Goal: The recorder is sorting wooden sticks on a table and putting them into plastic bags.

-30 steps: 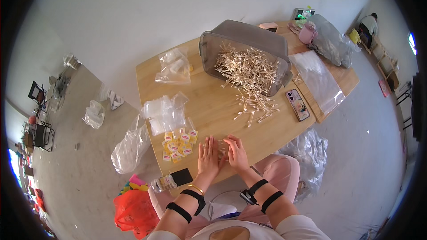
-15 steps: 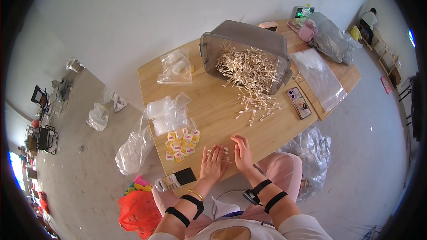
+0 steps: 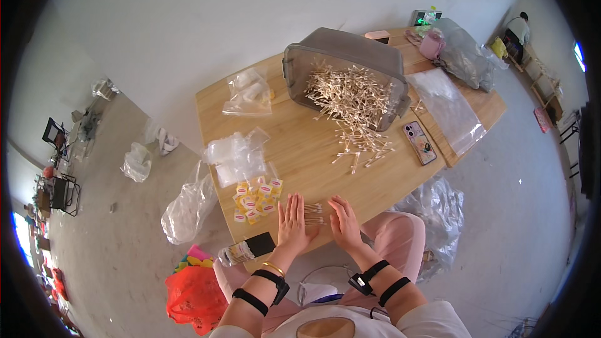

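Both hands lie flat and open – left hand (image 3: 293, 224), right hand (image 3: 344, 223) – flanking a small bundle of cotton swabs (image 3: 313, 213) at the bench's (image 3: 300, 150) near edge; squaring them evenly likely needs gentle inward pressure

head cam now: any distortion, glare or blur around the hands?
Head view: strong fisheye, the wooden table edges bow and black vignette fills the corners; even daylight, soft shadows, mild glare on the clear bags; left hand, right hand and the small stick bundle between them look sharp.
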### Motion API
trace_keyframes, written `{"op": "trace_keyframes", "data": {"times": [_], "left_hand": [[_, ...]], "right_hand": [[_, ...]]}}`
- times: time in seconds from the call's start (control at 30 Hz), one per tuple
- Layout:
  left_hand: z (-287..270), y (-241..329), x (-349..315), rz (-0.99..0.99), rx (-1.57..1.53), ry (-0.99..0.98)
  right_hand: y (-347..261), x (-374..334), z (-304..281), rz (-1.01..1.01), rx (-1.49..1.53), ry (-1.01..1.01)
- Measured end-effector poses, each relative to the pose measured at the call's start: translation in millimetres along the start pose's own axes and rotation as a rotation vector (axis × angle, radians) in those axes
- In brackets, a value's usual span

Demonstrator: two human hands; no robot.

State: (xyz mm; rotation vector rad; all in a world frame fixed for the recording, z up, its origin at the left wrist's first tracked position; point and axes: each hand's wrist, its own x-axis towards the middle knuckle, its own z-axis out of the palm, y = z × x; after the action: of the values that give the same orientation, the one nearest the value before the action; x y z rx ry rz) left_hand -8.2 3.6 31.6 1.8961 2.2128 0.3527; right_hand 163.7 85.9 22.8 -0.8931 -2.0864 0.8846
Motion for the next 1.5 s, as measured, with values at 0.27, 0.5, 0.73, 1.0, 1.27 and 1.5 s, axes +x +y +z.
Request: {"op": "trace_keyframes", "data": {"times": [0.27, 0.5, 0.73, 1.0, 1.27, 1.5], "left_hand": [[24, 6, -11, 0.121, 0.172, -0.048], [20, 19, 1, 0.041, 0.158, -0.049], [13, 4, -8, -0.015, 0.183, -0.036], [17, -26, -15, -0.109, 0.129, 0.025], [27, -12, -9, -0.075, -0.028, 0.017], [16, -10, -13, -0.065, 0.008, -0.004]], "right_hand": [[1, -9, -6, 0.069, -0.017, 0.004], [1, -13, -8, 0.046, -0.040, 0.010], [2, -17, -10, 0.022, -0.141, -0.064], [-1, -2, 5, -0.051, -0.435, -0.300], [-5, 8, 45, -0.113, -0.594, -0.369], [-6, 8, 44, -0.109, -0.616, -0.362]]}}
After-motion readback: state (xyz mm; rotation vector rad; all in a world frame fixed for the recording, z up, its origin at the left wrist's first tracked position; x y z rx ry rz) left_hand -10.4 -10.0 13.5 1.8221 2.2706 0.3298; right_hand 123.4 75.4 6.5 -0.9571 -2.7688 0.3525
